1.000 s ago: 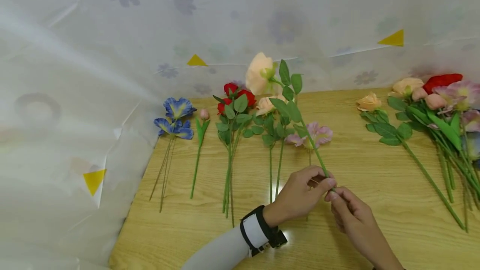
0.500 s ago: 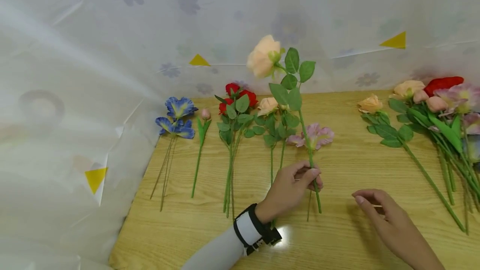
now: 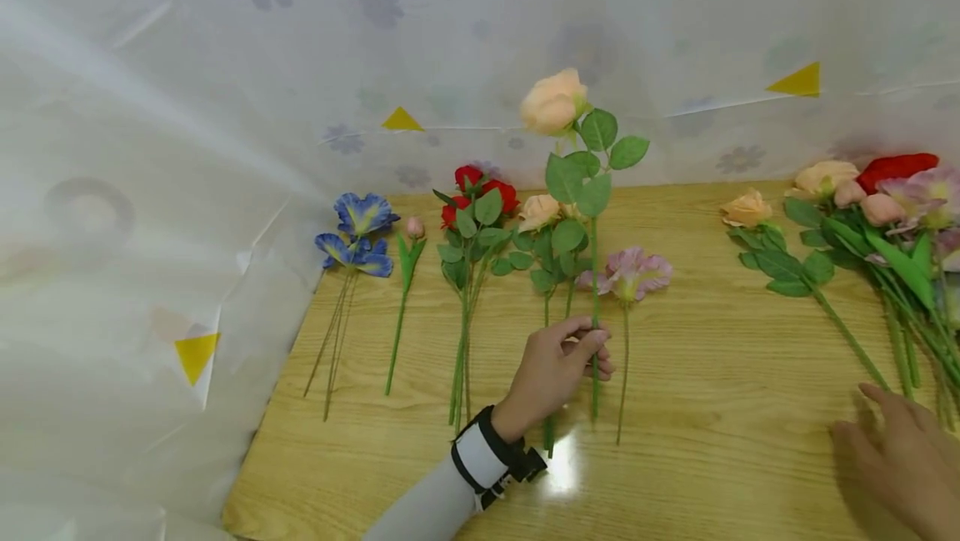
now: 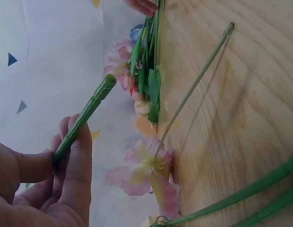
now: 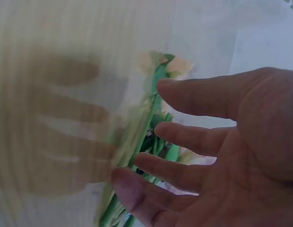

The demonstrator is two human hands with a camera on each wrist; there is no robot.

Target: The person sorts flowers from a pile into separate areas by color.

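Observation:
My left hand (image 3: 553, 370) pinches the green stem of a peach rose (image 3: 553, 102), holding it upright above the table, its bloom in front of the curtain. In the left wrist view the stem's cut end (image 4: 92, 105) sticks out past the thumb and fingers of the left hand (image 4: 52, 184). A lilac flower (image 3: 633, 274) lies just right of that stem. My right hand (image 3: 900, 458), fingers spread and holding nothing, is by the lower stems of the right-hand bunch. In the right wrist view the bunch's green stems (image 5: 149, 116) show behind the fingers of the right hand (image 5: 208, 161).
On the wooden table (image 3: 712, 441) lie, from the left, blue flowers (image 3: 360, 232), a pink tulip (image 3: 415, 228), red roses (image 3: 498, 192) and peach roses (image 3: 538, 212). At the right is a mixed bunch (image 3: 900, 249) with a peach rose (image 3: 747, 208) beside it. A patterned curtain (image 3: 480, 41) hangs behind.
The right hand has let go of the rose stem and moved right to the bunch. The left hand has carried the rose left and turned it more upright.

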